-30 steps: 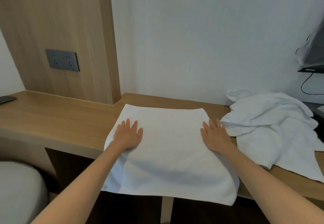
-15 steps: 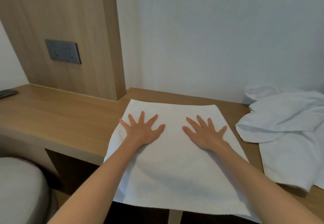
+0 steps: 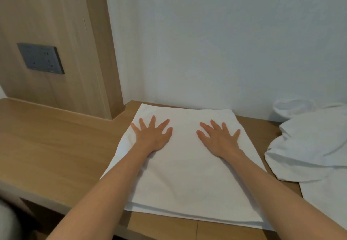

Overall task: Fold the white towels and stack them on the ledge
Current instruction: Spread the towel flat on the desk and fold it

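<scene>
A folded white towel [image 3: 185, 179] lies flat on the wooden ledge [image 3: 52, 145], its far edge near the wall. My left hand [image 3: 153, 136] presses flat on the towel's far left part, fingers spread. My right hand [image 3: 218, 139] presses flat on its far right part, fingers spread too. Neither hand holds anything. A heap of unfolded white towels [image 3: 309, 145] lies on the ledge to the right, reaching past the frame's edge.
A wooden wall panel [image 3: 56, 38] with a grey socket plate [image 3: 40, 58] rises at the left. A white wall [image 3: 216, 42] stands behind the towel. The ledge's front edge runs close to me, with a pale rounded object [image 3: 7, 221] at the bottom left.
Both hands slid inward and farther up the towel, with fingers now spread wide. The view shifted left and closer, so the towel heap sits at the right edge.
</scene>
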